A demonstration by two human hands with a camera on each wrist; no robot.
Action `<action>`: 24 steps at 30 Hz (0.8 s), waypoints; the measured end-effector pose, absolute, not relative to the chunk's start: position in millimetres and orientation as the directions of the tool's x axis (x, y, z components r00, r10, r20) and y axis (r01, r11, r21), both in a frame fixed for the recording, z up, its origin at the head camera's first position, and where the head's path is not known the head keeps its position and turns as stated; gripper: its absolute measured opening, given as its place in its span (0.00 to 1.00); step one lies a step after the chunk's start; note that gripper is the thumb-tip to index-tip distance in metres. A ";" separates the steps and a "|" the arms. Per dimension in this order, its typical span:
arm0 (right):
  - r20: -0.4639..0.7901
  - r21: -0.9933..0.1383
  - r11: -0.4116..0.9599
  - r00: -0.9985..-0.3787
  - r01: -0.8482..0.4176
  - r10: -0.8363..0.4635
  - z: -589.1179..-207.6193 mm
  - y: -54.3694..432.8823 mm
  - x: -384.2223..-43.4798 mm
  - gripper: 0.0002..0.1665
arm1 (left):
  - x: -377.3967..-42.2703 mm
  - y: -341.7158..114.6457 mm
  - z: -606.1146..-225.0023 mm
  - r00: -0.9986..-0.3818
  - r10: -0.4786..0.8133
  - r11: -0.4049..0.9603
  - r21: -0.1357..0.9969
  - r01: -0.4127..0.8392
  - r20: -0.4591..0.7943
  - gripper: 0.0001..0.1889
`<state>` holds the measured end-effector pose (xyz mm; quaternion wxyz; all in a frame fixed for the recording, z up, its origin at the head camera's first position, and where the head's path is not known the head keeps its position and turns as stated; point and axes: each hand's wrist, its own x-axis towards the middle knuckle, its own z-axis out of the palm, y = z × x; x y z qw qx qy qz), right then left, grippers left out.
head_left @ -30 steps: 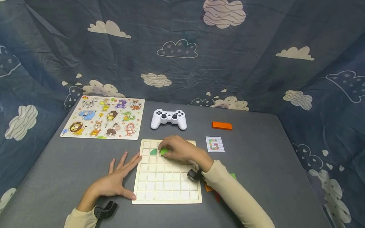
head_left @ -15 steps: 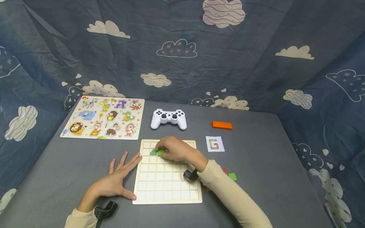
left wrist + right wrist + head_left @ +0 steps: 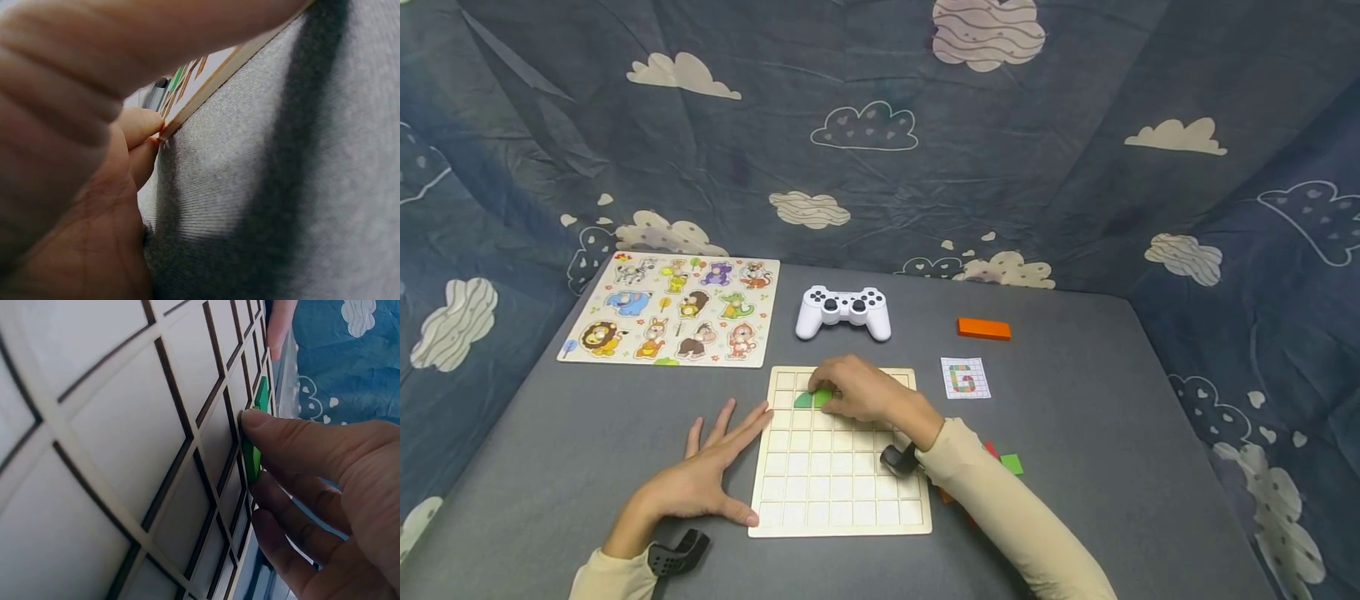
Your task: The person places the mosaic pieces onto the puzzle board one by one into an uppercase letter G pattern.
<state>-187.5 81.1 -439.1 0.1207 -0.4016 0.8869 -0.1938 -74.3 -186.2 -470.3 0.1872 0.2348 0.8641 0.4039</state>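
My right hand (image 3: 867, 389) pinches a light green tile (image 3: 823, 397) between thumb and fingers at the upper part of a wooden grid board (image 3: 840, 529). In the right wrist view the green tile (image 3: 252, 458) lies at a grid cell under the thumb. Just left of it, a darker green quarter-round tile (image 3: 803, 400) sits in a cell. My left hand (image 3: 700, 479) spreads along the board's left side, its fingertips and thumb touching the edge. The left wrist view shows the left fingers (image 3: 142, 125) right at the board's corner.
Several red, orange and green tiles (image 3: 1011, 464) lie right of the board, partly under the right sleeve. A small pattern card (image 3: 966, 379) and an orange block (image 3: 983, 329) are behind them. Further back are a white game controller (image 3: 843, 313) and an animal puzzle board (image 3: 673, 310).
My right hand has shifted slightly left with the light green tile, bringing it beside the darker green one. My left hand has stayed at the board's edge.
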 end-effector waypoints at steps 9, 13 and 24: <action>-0.053 -0.424 0.607 -0.651 -0.672 -0.758 -439.7 81.0 -188.1 0.17 | -75.0 -186.1 -470.5 -0.818 0.560 0.568 0.781 0.261 -0.134 0.69; -0.063 -0.416 0.615 -0.654 -0.670 -0.754 -439.0 81.0 -187.8 0.18 | -75.1 -186.2 -470.9 -0.818 0.559 0.568 0.782 0.259 -0.135 0.69; -0.023 -0.428 0.601 -0.656 -0.675 -0.754 -424.1 101.3 -181.0 0.18 | -74.8 -185.9 -471.2 -0.821 0.556 0.566 0.783 0.259 -0.130 0.69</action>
